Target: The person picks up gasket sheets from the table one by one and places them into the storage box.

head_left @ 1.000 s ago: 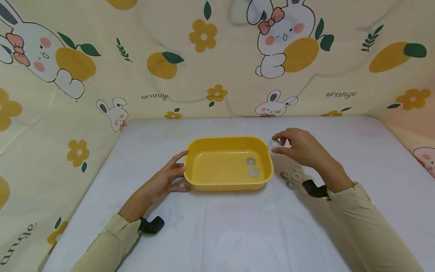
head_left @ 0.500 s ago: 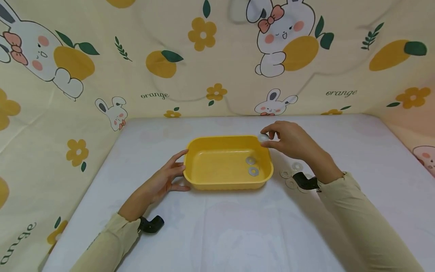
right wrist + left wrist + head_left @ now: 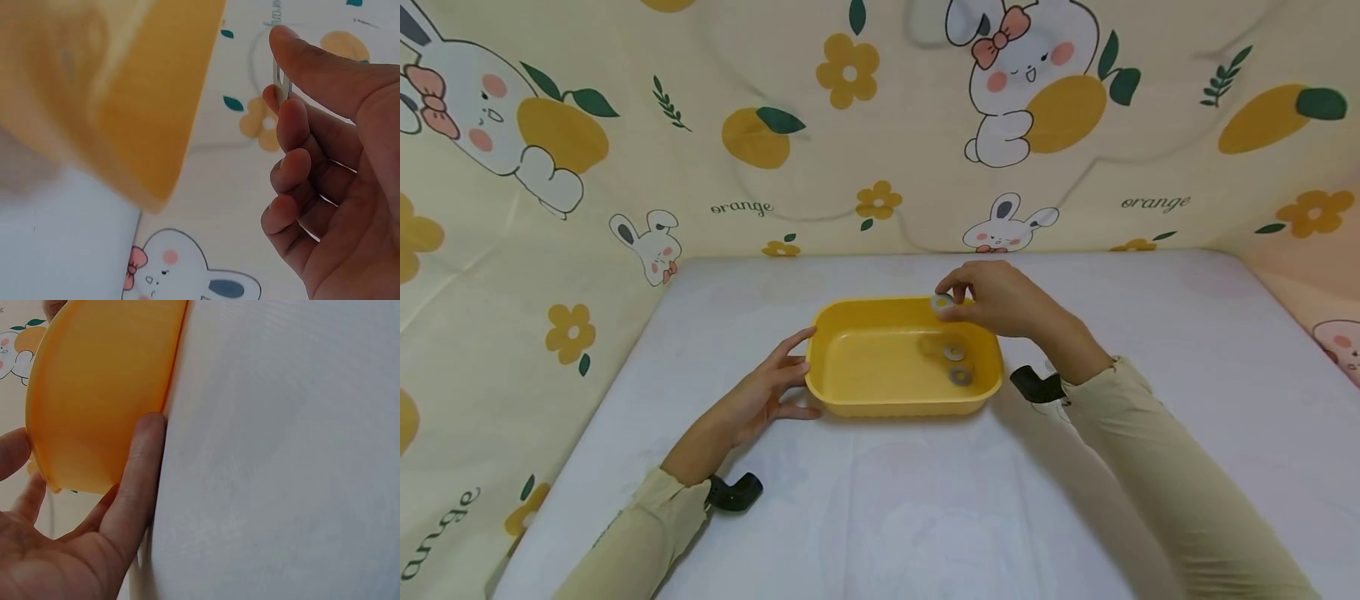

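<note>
My right hand (image 3: 1003, 302) pinches a flat metal washer (image 3: 935, 303) between thumb and fingertips, above the far rim of a yellow plastic tub (image 3: 872, 411). Seen from the right wrist, the washer (image 3: 275, 70) is nearly edge-on. Two grey washers, an upper one (image 3: 948, 354) and a lower one (image 3: 952, 377), lie on the tub floor towards its right end. My left hand (image 3: 758, 390) touches the tub's left end with spread fingers. In the left wrist view one straight digit of this hand (image 3: 69, 565) lies along the tub's lower edge.
Beside the tub on the right, loose washers (image 3: 1047, 409) lie on the white tabletop (image 3: 880, 508), mostly hidden by my right wrist's black camera (image 3: 1036, 385). A printed rabbit-and-orange cloth (image 3: 820, 183) rises behind the table.
My right hand has carried the washer leftwards from beside the tub to above its far rim. The left hand and the tub stay in place.
</note>
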Demonstrator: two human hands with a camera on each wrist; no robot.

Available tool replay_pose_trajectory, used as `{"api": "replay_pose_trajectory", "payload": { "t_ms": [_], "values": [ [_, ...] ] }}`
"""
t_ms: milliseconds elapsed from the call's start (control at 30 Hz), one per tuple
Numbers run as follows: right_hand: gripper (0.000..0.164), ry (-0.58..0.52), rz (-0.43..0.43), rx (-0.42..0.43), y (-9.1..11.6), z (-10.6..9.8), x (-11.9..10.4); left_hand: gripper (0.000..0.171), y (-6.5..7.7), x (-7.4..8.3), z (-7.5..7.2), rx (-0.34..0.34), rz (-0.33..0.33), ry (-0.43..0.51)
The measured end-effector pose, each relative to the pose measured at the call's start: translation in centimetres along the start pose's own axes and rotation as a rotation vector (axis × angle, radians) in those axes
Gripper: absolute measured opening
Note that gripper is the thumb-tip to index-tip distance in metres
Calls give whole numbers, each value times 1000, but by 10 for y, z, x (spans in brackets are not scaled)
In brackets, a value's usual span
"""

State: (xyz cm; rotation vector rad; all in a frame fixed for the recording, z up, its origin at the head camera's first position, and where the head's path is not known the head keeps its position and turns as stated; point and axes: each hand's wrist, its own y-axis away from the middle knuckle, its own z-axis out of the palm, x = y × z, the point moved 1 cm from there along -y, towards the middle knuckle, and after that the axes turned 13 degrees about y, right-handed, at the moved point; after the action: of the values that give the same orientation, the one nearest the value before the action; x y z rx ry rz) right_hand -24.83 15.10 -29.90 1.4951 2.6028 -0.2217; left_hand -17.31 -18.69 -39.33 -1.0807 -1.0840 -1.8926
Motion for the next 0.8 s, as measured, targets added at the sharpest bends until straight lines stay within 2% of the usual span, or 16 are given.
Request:
{"api": "replay_pose_trajectory", "payload": {
  "t_ms": [400,667,800],
  "values": [
    [36,-14,-47,-55,-14,7,-10,57,-1,1,0,-3,-1,-4],
    [38,-40,-32,-85,-17,11,-13,58,1,0,1,-3,0,-2],
    [42,-32,-13,-145,-18,14,-15,58,0,-1,0,-7,3,2]
  ]
}}
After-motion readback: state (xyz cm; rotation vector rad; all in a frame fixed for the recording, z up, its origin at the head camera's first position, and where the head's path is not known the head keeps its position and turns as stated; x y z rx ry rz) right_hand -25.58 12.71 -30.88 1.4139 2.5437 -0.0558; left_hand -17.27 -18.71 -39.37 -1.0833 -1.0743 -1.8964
